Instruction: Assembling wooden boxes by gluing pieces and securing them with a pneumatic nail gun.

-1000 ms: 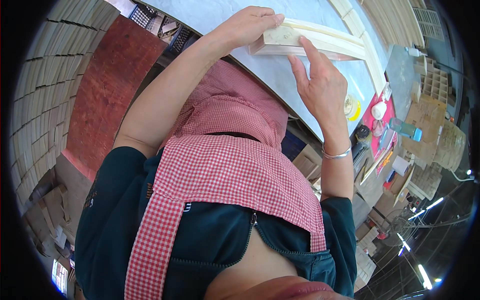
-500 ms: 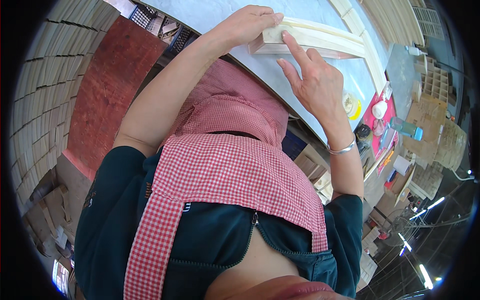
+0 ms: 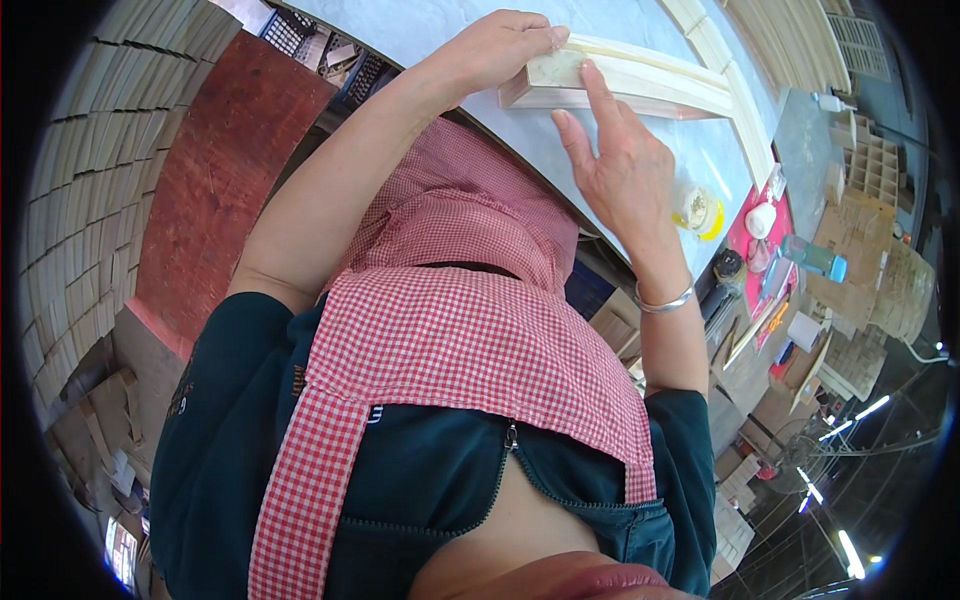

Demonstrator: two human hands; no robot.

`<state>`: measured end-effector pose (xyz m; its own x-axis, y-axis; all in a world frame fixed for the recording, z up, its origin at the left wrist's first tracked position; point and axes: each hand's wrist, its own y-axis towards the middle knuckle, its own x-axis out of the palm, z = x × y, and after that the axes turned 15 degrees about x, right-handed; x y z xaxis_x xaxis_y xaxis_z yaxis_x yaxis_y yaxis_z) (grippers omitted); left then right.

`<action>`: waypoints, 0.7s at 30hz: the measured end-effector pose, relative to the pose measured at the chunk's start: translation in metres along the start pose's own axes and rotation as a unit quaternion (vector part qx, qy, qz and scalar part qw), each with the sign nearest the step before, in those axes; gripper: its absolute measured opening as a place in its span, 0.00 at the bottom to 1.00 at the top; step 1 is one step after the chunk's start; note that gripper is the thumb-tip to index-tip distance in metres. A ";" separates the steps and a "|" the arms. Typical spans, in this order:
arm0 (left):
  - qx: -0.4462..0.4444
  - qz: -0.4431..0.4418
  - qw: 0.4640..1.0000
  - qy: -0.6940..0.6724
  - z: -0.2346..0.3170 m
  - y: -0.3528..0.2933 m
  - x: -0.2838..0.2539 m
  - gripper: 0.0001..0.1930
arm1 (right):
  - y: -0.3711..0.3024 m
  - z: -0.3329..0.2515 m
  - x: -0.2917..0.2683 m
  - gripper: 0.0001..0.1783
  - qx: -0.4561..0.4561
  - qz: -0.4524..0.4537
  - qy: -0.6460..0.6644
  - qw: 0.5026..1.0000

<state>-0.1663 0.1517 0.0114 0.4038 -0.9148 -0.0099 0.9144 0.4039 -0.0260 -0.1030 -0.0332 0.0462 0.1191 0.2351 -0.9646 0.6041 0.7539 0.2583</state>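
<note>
A long, pale wooden box-shaped piece (image 3: 650, 83) lies on the pale blue-grey worktop (image 3: 420, 28). My left hand (image 3: 500, 50) grips its left end, with fingers and thumb at the far corner. Over the near side, my right hand (image 3: 625, 165) has its index finger stretched out, the tip on the top face near that same end. The right thumb stands apart from the index finger, and the other fingers are partly hidden. A small clear tub with a yellow rim (image 3: 703, 212) is beside my right wrist.
Pale wooden strips (image 3: 735, 90) lie along the worktop's far right side. Beyond the tub is a pink mat (image 3: 745, 228) with small items and a blue-capped bottle (image 3: 825, 262). Stacked boards (image 3: 110, 170) and a red-brown panel (image 3: 225, 185) are on the left.
My right hand has slid slightly, its index fingertip moving a little right along the top of the wooden piece while the wrist shifted left. My left hand keeps its place.
</note>
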 end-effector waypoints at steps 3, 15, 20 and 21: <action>0.037 -0.036 0.999 -0.003 -0.015 0.004 -0.005 0.19 | -0.005 -0.020 0.000 0.31 0.049 -0.026 0.004 0.998; 0.039 -0.033 0.999 -0.001 -0.014 0.003 -0.005 0.18 | -0.015 -0.033 -0.011 0.33 0.042 -0.061 0.077 0.994; 0.030 -0.020 0.999 -0.007 -0.005 0.002 -0.002 0.18 | -0.012 -0.014 -0.002 0.31 0.099 0.002 0.076 0.992; 0.016 -0.019 1.000 -0.014 0.003 0.001 -0.001 0.18 | -0.011 -0.014 -0.002 0.31 0.090 0.002 0.077 0.993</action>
<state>-0.1656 0.1532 0.0140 0.3680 -0.9296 0.0183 0.9297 0.3682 0.0057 -0.1213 -0.0338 0.0460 0.0086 0.3387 -0.9408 0.7363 0.6344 0.2351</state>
